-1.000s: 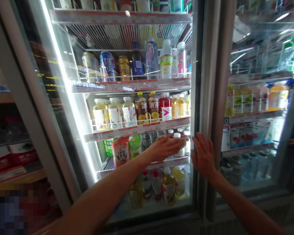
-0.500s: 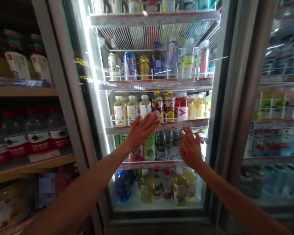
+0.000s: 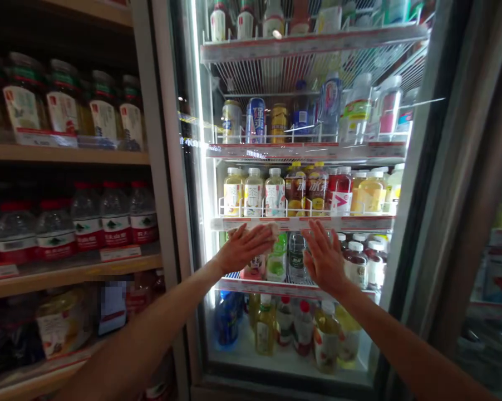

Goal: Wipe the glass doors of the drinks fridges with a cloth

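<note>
Head view: a lit drinks cooler seen through its glass door, both of the person's bare arms reaching in from below.
Left hand: the left hand lies flat against the glass, fingers pressed together over a small pale cloth — the cloth peeks out at the fingertips, just under the edge of the middle shelf.
Right hand: the right hand is open, fingers spread, palm against the same glass just to the right of the left hand; it holds nothing.
Cloth position: on the door's outer face, about mid-height, left of centre, between the left fingers and the glass.
Behind the hands: a pink-labelled bottle, a green-labelled bottle and a clear water bottle stand on the shelf below — all inside the cooler, behind the glass.
Middle shelf: a row of pale yellow, amber and red drinks, upright.
Upper shelf: cans and tall bottles, upright.
Bottom: more bottles, one blue, on the cooler floor.
Left side: open wooden shelves with red-capped water bottles and jars above.
Right side: the grey door frame, with a second cooler door beyond it.
</note>
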Tool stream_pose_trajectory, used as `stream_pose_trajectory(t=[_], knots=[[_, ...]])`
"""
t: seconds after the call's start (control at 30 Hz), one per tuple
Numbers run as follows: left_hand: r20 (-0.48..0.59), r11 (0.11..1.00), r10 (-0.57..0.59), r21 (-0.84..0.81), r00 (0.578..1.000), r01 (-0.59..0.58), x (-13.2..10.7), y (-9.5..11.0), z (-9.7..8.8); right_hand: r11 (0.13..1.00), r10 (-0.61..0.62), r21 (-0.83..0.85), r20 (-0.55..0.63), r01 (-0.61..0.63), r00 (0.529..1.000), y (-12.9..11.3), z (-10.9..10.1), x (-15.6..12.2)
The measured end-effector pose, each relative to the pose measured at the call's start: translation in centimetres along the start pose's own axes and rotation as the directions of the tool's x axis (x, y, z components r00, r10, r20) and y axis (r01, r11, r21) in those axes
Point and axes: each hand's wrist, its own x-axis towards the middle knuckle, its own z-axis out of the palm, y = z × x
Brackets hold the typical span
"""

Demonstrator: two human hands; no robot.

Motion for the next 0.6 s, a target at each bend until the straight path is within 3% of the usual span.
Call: stream_pose_trajectory(t=[0.03, 0.07, 0.1, 0.17, 0.2, 0.23, 0.33, 0.4, 0.43, 0.53, 0.57, 0.6], knots=[[0.033, 1.000, 0.024, -0.016, 0.999, -0.024, -0.6, -0.5, -0.2, 1.000, -0.010, 0.005, 0.008, 0.010, 1.000, -0.2, 0.2, 0.1], [0.033, 0.999, -0.049, -0.010, 0.998, 0.049, -1.1, -1.1, -0.4, 1.000, -0.012, 0.008, 0.013, 0.012, 1.000, -0.4, 0.3, 0.3], [0.002, 0.981, -0.193, 0.012, 0.981, 0.193, -1.5, -1.8, -0.7, 1.000, -0.008, 0.010, 0.012, 0.008, 1.000, -0.5, 0.4, 0.4], [-0.107, 0.866, -0.490, 0.053, 0.865, 0.497, -2.5, -2.7, -1.0, 1.000, 0.005, 0.017, 0.005, -0.005, 1.000, -0.8, 0.5, 0.7], [-0.143, 0.816, -0.563, 0.061, 0.814, 0.575, -3.2, -2.7, -1.1, 1.000, 0.006, 0.022, 0.004, -0.006, 1.000, -1.0, 0.6, 0.9], [-0.154, 0.810, -0.570, 0.062, 0.807, 0.584, -4.0, -2.4, -1.1, 1.000, 0.004, 0.027, 0.003, -0.004, 1.000, -1.2, 0.7, 1.0], [-0.052, 0.932, -0.356, 0.045, 0.933, 0.358, -7.0, -1.0, -1.0, 0.999, -0.019, 0.041, 0.018, 0.018, 1.000, -1.9, 0.9, 1.3], [0.013, 0.954, -0.297, 0.038, 0.955, 0.296, -8.4, -1.1, -1.0, 0.998, -0.032, 0.050, 0.015, 0.031, 0.999, -2.1, 1.1, 1.4], [0.002, 0.929, -0.366, 0.053, 0.931, 0.365, -8.6, -1.6, -1.2, 0.998, -0.036, 0.057, 0.010, 0.036, 0.999, -2.2, 1.1, 1.5], [-0.176, 0.782, -0.608, 0.036, 0.774, 0.623, -7.2, -3.4, -1.4, 0.995, -0.046, 0.086, -0.008, 0.046, 0.999, -2.7, 1.4, 2.1], [-0.215, 0.768, -0.625, 0.006, 0.751, 0.641, -6.2, -3.6, -1.4, 0.993, -0.057, 0.103, -0.020, 0.059, 0.998, -3.0, 1.5, 2.5], [-0.225, 0.785, -0.608, -0.027, 0.762, 0.618, -4.9, -3.4, -1.3, 0.989, -0.075, 0.127, -0.035, 0.079, 0.997, -3.4, 1.8, 3.0]])
